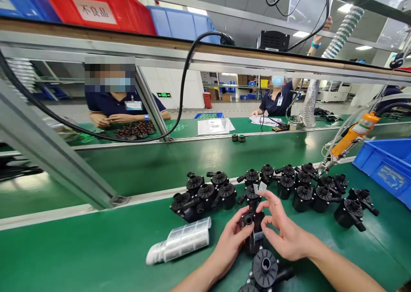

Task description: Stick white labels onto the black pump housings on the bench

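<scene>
My left hand (231, 236) is wrapped around a black pump (248, 220) with a round port on top, its thumb lying across the housing. A silvery label (258, 236) shows on that pump's side. At the pump's right is my right hand (282, 230), thumb and index finger curled apart. Small pale labels (262, 187) cling to its raised fingertips. Another pump (265, 268) stands close in front, below my hands. A loosely rolled label sheet (183, 240) lies left of my left hand. Behind my hands sits one more pump (251, 194).
Several black pumps (205, 191) stand at the back left, with more pumps (303, 193) to the right. A blue bin (385, 168) is at far right, near an orange tool (356, 133). A metal post (64, 155) slants at left. Two co-workers sit across the bench.
</scene>
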Demonstrator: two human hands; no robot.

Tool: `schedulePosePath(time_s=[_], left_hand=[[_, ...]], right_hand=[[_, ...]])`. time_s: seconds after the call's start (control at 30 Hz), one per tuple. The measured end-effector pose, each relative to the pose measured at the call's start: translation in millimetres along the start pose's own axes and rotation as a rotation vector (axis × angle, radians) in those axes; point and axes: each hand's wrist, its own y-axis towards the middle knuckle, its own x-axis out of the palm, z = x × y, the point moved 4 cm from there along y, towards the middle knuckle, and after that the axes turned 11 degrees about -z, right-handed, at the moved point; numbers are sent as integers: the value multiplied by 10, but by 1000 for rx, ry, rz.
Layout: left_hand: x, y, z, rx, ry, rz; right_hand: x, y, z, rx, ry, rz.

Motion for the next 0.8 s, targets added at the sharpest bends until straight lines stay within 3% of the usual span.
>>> schedulePosePath(time_s=[0.23, 0.8], left_hand=[[-25, 20, -22, 30, 47, 38], [-15, 27, -27, 38, 58, 54]], right_hand=[[50, 37, -119, -9, -108, -14], [48, 18, -95, 42, -147, 21]])
